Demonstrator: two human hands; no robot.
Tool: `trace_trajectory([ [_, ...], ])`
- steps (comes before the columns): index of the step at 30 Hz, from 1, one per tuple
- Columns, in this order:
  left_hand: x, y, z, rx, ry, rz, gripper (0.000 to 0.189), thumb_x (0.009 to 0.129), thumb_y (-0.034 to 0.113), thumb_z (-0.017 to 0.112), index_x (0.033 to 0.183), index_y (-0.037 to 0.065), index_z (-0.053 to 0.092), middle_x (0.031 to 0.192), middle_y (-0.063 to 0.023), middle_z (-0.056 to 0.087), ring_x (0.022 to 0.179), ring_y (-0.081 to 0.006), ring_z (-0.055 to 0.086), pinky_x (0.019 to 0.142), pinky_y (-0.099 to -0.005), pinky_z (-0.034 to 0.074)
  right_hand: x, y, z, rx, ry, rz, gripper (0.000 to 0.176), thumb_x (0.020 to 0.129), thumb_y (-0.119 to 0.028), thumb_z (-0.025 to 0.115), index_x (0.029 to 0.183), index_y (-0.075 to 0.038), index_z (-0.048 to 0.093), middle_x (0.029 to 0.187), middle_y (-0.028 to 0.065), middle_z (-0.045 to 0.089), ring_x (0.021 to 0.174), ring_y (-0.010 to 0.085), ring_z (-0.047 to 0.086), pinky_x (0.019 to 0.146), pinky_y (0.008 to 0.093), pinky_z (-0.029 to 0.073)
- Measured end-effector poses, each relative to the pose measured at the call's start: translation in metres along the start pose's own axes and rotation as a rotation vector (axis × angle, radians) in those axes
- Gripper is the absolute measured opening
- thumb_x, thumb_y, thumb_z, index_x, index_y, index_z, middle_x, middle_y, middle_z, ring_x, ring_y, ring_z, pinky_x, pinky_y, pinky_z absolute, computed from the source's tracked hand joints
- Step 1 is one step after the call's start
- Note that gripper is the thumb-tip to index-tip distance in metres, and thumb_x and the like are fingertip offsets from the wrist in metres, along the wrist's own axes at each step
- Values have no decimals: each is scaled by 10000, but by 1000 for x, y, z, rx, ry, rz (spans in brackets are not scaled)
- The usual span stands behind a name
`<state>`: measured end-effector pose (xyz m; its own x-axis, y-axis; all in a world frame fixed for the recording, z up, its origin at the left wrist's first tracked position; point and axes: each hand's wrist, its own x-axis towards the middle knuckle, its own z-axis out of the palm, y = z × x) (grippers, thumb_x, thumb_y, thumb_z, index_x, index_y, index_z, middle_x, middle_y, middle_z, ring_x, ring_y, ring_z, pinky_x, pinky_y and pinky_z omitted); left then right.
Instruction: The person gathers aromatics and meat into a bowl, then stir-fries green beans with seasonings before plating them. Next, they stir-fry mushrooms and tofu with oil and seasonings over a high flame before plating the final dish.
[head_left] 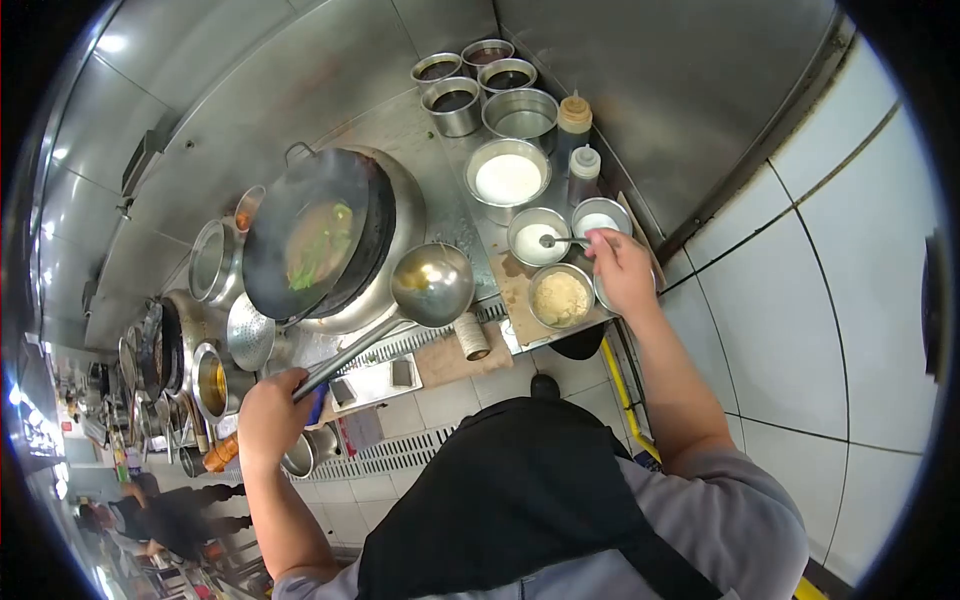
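My left hand (270, 415) is closed around the handle of a large metal ladle (432, 287). Its bowl is over the counter, right of the wok, with a little yellowish liquid in it. In my right hand (622, 268) is a small metal spoon (563, 241), its tip over a metal bowl of white powder or granules (530, 248). Just below sits a bowl of pale yellow powder (560, 299). Another bowl of white contents (602, 214) is beside my right hand, and one more is partly hidden under it. The steaming wok (265, 270) holds green leaves in reddish-brown liquid.
Metal pots of dark sauce (453, 104) stand at the back, near a larger white-filled bowl (508, 178) and two squeeze bottles (583, 172). A perforated skimmer (252, 330) lies left of the stove. Tiled wall (820, 300) bounds the right; another person (150, 525) is far left.
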<state>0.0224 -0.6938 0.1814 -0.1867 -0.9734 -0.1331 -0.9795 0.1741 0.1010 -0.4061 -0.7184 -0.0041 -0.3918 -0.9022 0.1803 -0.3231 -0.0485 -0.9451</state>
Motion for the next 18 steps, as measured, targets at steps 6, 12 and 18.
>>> trace_trajectory([
  [6,9,27,-5,126,-56,46,230,715,158,663,927,69,663,839,-159,650,804,-360,617,706,-432,479,30,66,48,217,39,231,239,939,-199,527,991,10,632,711,43,619,513,88,519,505,244,430],
  [12,8,32,0,161,-116,50,241,750,187,638,964,77,652,877,-139,658,801,-341,622,709,-434,490,33,71,45,273,18,331,246,955,-199,489,994,8,615,734,52,614,519,89,523,487,234,421],
  [18,11,33,5,127,-96,97,202,736,173,641,910,71,646,824,-162,643,776,-362,612,684,-454,471,38,76,16,662,61,534,220,947,-153,454,1007,4,597,759,91,616,540,105,513,474,250,404],
])
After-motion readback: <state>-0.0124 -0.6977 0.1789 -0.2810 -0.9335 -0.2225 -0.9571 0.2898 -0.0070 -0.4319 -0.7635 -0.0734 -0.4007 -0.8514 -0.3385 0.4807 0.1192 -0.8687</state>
